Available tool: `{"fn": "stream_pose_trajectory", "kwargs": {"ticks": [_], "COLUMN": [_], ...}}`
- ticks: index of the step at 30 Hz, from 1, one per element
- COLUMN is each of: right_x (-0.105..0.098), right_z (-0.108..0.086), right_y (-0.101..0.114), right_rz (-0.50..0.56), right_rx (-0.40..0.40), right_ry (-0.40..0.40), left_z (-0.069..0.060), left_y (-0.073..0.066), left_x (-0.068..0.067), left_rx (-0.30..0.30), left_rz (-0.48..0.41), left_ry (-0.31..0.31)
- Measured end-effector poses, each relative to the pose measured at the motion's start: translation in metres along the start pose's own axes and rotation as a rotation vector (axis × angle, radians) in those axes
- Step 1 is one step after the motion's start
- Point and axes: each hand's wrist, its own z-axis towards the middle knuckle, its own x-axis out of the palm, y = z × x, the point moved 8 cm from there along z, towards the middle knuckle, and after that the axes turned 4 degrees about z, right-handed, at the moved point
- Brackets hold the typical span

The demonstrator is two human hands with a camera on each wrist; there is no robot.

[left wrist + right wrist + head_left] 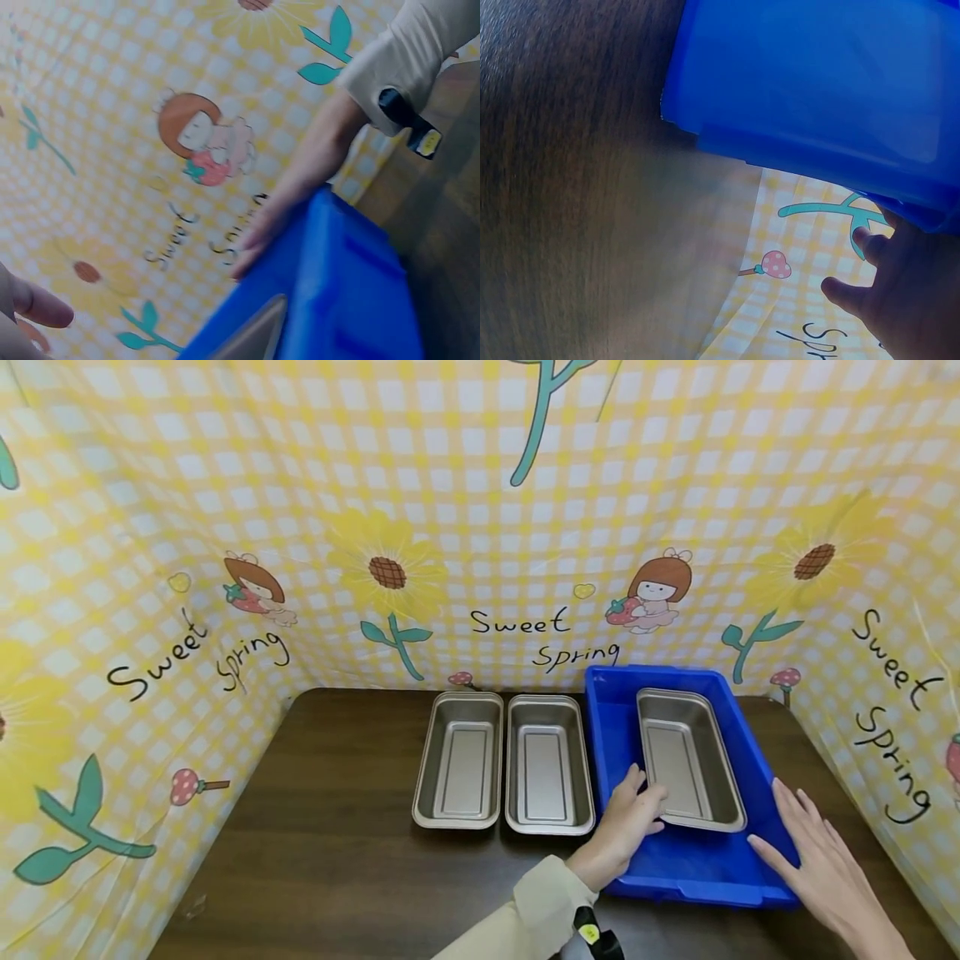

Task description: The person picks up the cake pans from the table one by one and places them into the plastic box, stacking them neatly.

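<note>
A metal loaf pan point(686, 760) lies inside the blue bin point(701, 868), near its right side. At the pan's lower left corner, my left hand point(626, 827) grips the rim, its fingers bent over the edge. My right hand point(828, 868) rests against the bin's right rim, fingers extended and thumb spread over the edge. The left wrist view shows a fingertip point(45, 306), a corner of the pan point(259, 334) and the other hand on the bin point(360, 285). In the right wrist view the bin's wall point(817, 82) fills the top, above a hand's fingers.
Two matching empty pans, one on the left point(461, 768) and one beside the bin point(546, 768), stand side by side on the dark wooden table point(322, 827). Yellow checked cloth point(480, 552) with printed flowers and lettering surrounds the table's back and sides.
</note>
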Motion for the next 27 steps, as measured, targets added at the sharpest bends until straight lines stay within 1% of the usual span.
{"fn": "stream_pose_trajectory", "kwargs": {"ticks": [4, 8, 10, 13, 17, 22, 25, 27], "right_x": [-0.001, -0.001, 0.001, 0.003, 0.003, 0.003, 0.003, 0.002], "right_z": [-0.001, 0.000, 0.001, 0.001, 0.001, 0.001, 0.001, 0.001], "right_y": [-0.002, -0.003, -0.003, -0.003, -0.002, -0.002, -0.002, -0.003], "right_rz": [-0.004, -0.008, -0.003, 0.002, -0.006, -0.005, -0.007, -0.010], "right_rx": [0.000, 0.003, 0.005, 0.007, 0.004, 0.013, 0.019, 0.024], "right_ry": [0.001, 0.000, 0.005, 0.015, 0.012, 0.009, 0.008, 0.009], "left_z": [-0.008, -0.014, -0.017, -0.022, -0.027, -0.031, -0.036, -0.041], "left_y": [-0.021, -0.036, -0.042, -0.050, -0.060, -0.068, -0.069, -0.069], "left_x": [-0.008, -0.020, -0.029, -0.045, -0.068, -0.101, -0.123, -0.137], "left_rx": [0.059, 0.110, 0.139, 0.178, 0.236, 0.307, 0.320, 0.315], "left_rz": [0.032, 0.083, 0.099, 0.096, 0.093, 0.109, 0.117, 0.125], "left_ry": [0.058, 0.114, 0.134, 0.142, 0.131, 0.102, 0.066, 0.037]}}
